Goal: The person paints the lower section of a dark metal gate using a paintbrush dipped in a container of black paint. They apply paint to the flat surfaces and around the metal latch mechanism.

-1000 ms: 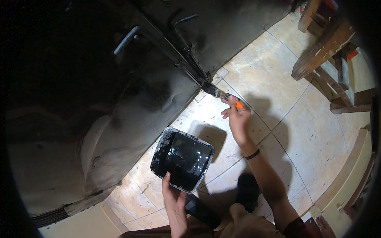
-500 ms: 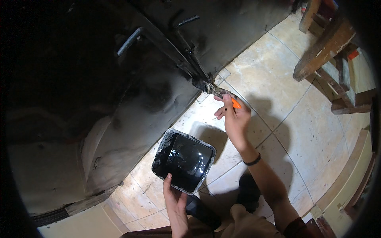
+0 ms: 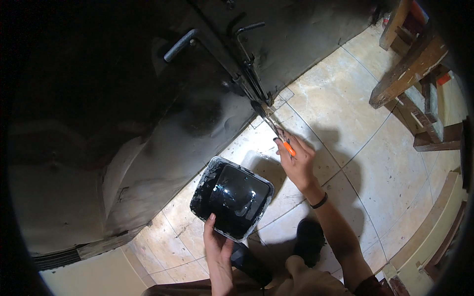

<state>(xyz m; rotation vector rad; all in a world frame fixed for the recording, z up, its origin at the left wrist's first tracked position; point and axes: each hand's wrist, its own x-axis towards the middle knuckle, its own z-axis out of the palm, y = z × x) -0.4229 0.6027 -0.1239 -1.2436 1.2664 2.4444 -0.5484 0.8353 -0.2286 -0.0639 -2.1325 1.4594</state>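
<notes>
My left hand (image 3: 217, 246) grips the near edge of a squarish tub (image 3: 200, 213), thumb over the rim. Glossy black paint (image 3: 240, 193) lies inside, and smears coat the tub's walls. My right hand (image 3: 297, 160) is closed round a paintbrush (image 3: 269, 121) with an orange part on its handle. The brush points away from me, seen edge-on, its dark bristles at the foot of a dark metal door (image 3: 197, 106). They are beside the lower end of a vertical bolt rod (image 3: 252, 74); whether they touch it I cannot tell.
A bent door handle (image 3: 180, 44) sticks out from the door, with a second bent lever (image 3: 252, 25) beside it. Wooden furniture legs (image 3: 407, 74) stand at the right on the paint-specked tile floor (image 3: 355, 113). My dark shoe (image 3: 310, 241) is below the tub.
My right hand has drawn back slightly toward me, and the brush has turned from its broad side to its edge. The tub stays in my left hand. The whole view has shifted a little.
</notes>
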